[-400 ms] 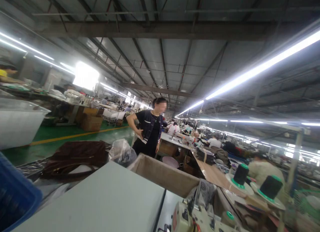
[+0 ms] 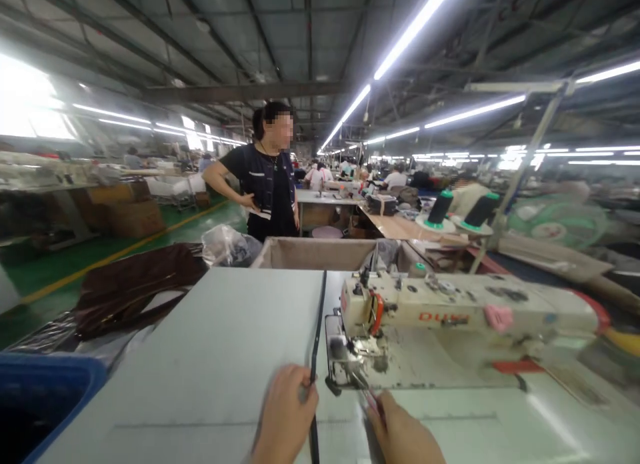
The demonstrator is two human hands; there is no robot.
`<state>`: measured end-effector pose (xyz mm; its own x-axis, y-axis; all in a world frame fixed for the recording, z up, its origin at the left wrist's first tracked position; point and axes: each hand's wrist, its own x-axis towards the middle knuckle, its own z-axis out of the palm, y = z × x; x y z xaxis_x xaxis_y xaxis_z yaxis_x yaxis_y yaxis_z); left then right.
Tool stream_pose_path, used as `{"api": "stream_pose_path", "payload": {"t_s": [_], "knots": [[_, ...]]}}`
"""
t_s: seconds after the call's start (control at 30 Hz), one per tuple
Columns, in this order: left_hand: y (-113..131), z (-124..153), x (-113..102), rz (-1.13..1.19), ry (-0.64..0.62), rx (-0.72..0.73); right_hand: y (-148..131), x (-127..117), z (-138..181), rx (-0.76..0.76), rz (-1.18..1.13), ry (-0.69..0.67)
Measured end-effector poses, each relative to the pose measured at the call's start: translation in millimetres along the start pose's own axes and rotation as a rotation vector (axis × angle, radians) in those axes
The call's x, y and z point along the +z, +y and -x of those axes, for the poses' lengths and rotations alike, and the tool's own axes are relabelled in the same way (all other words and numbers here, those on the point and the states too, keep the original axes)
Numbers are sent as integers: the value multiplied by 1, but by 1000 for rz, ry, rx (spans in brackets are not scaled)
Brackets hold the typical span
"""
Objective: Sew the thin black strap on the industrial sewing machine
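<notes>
Left hand (image 2: pixel 286 414) curled in a pinching grip, right hand (image 2: pixel 400 432) extended forward beside it.

Brown fabric (image 2: pixel 135 284) left of the table — standing person (image 2: pixel 265 177), thread cones (image 2: pixel 460 211) beyond.

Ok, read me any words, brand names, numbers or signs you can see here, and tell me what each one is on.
Red lettering on the arm of the sewing machine: a short brand word, too blurred to read for sure.
No other words, numbers or signs show, neither on the black strip under the left hand, nor by the right hand, nor on the two thread cones.
</notes>
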<state>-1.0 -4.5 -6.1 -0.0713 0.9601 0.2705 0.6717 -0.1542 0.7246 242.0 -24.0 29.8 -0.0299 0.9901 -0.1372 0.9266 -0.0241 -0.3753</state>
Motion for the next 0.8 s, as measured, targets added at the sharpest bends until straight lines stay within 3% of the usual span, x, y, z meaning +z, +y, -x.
{"api": "stream_pose_path", "payload": {"t_s": [0.07,0.27,0.8], "knots": [[2,0,-2,27,-4,8,-15,-8,0,20,150,-44],[8,1,-9,49,17,30,-51,-30,-7,48,192,-42],[2,2,-16,203,88,105,-80,-20,-39,104,128,-7]]}}
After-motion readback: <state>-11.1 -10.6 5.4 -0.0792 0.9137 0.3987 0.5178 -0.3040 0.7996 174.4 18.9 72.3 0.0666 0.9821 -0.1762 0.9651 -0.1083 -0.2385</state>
